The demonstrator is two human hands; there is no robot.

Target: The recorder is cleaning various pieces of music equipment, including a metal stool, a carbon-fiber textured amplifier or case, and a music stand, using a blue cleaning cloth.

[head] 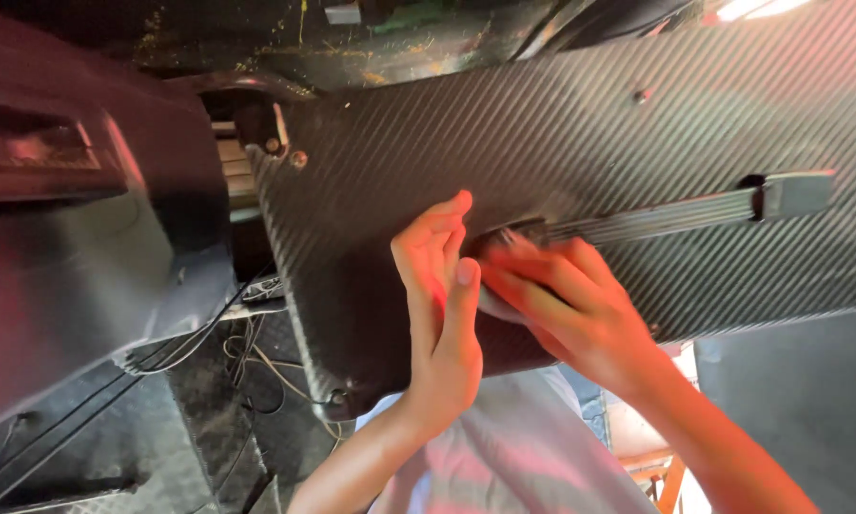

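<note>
View from below a dark panel (pixel 580 143) with a carbon-fibre weave pattern, seen at a steep angle; its right and upper edges are cut off by the frame. A ribbed grey strip (pixel 656 219) runs across the panel from the centre toward 3 o'clock, ending in a squared grey end piece (pixel 794 193). The strip's inner end is hidden beneath the hands, so how it meets the panel cannot be made out.

The left hand (pixel 442 305) lies flat against the panel at centre, fingers extended and close together, thumb alongside; it grips nothing. The right hand (pixel 566 309), just at 3 o'clock of the left and touching it, has its fingers spread and slightly curled over the strip's inner end. A pale, soft-looking edge (pixel 494 306) shows beneath these fingers (possibly cloth; too blurred to identify), and whether the fingers clamp it or merely press on it cannot be told.

At 10 o'clock, two small round fasteners (pixel 287 152) sit at the panel's corner; another fastener (pixel 643 96) lies toward 1 o'clock. A smooth, dark moulded body (pixel 95 257) fills 9 o'clock, blurred and tinted red. Loose wires (pixel 247 333) hang at 7 o'clock over a textured dark floor (pixel 190 428). A light garment (pixel 523 447) appears at 6 o'clock, partly cut off.
</note>
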